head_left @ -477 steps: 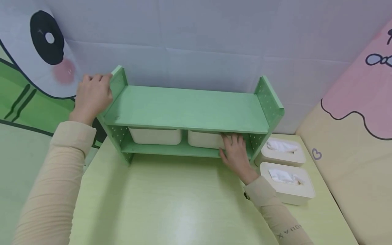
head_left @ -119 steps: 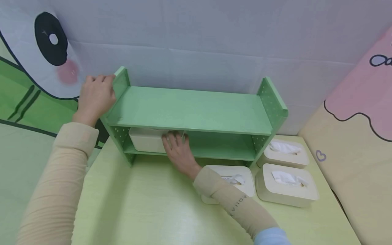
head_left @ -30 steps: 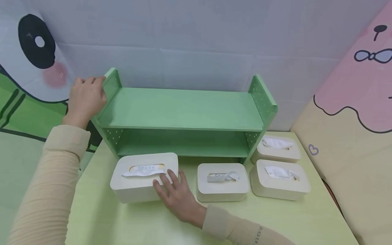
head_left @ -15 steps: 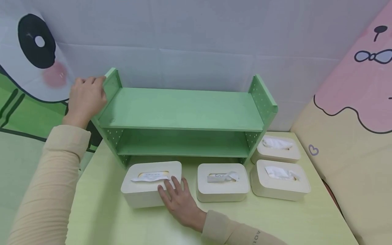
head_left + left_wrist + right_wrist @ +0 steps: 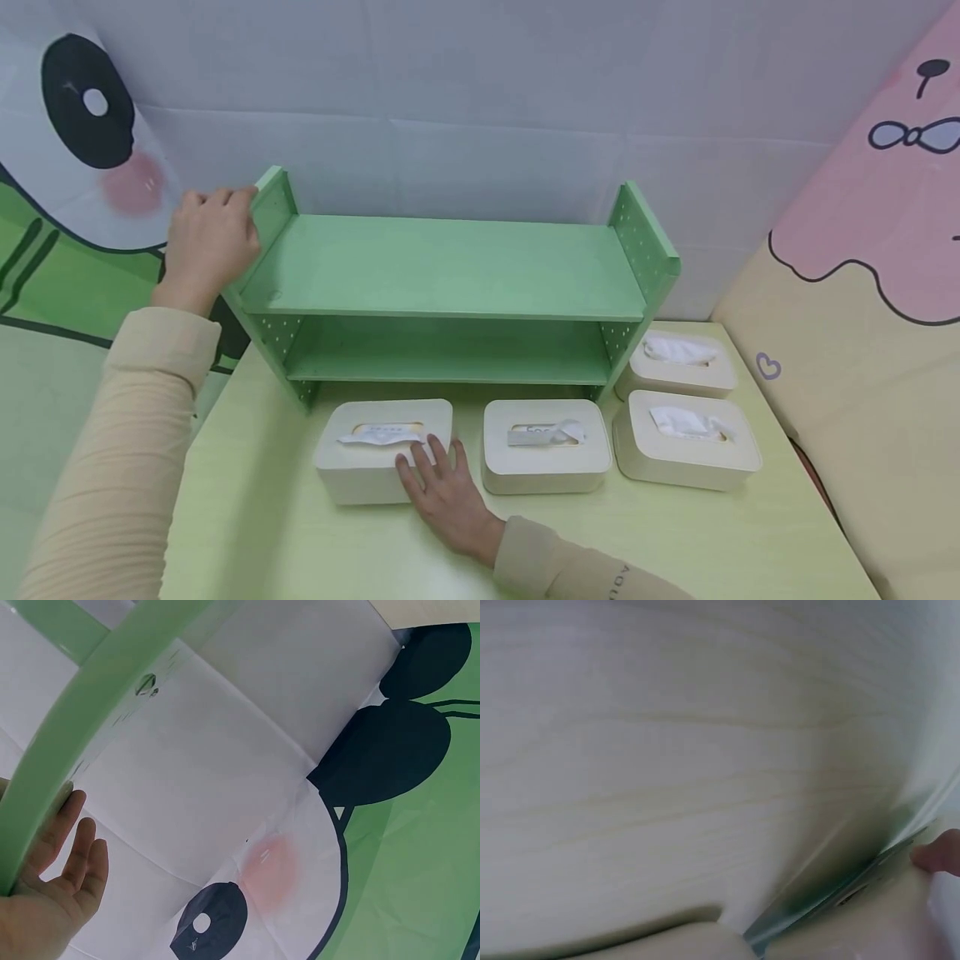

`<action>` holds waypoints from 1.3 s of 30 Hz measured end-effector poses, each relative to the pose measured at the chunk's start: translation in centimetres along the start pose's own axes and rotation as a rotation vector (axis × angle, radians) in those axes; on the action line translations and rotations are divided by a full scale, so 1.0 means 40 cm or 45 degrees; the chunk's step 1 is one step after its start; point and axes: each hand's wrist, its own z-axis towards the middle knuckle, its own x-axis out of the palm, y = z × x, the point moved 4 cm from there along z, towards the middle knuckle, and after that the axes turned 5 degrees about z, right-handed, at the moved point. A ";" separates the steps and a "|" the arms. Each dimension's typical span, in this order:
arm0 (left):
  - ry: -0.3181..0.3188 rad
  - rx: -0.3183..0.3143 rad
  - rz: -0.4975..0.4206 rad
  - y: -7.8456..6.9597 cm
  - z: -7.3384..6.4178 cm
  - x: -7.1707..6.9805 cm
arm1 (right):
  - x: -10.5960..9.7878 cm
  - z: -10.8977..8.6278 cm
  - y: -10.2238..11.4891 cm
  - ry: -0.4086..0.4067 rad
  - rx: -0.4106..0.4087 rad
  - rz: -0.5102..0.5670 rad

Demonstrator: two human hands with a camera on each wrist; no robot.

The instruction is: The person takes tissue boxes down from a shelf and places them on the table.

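Observation:
In the head view my left hand [image 5: 210, 242] grips the top of the left side panel [image 5: 272, 212] of a green two-tier shelf. The left wrist view shows its fingers [image 5: 79, 855] around the panel edge [image 5: 67, 742]. My right hand [image 5: 450, 504] holds the front right corner of a cream tissue box [image 5: 367, 483], with fingers on the lid and side. This box stands on the table before the shelf, a tissue lying across its slot. In the right wrist view a fingertip [image 5: 937, 853] presses on a pale surface. A second tissue box [image 5: 547, 479] stands just right of it.
Two more tissue boxes, a front one [image 5: 686, 462] and a rear one [image 5: 682, 383], stand on the table's right side. The shelf's upper board [image 5: 450, 267] and lower board [image 5: 450, 358] are bare. A cartoon-printed cloth [image 5: 480, 108] hangs behind.
Both boxes have come off the lower shelf onto the table. Over the last second my right hand has moved the left box rightward and levelled it. The left hand keeps its hold.

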 end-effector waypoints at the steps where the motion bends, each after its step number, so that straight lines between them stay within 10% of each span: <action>1: 0.004 0.001 0.001 0.000 0.000 0.000 | 0.003 -0.001 0.000 -0.006 0.005 0.001; 25: -0.004 0.028 0.002 -0.002 -0.004 -0.002 | 0.060 -0.025 0.021 -0.052 -0.060 -0.088; 39: 0.014 0.018 -0.004 0.002 -0.002 -0.002 | 0.045 -0.021 0.030 0.119 -0.045 -0.073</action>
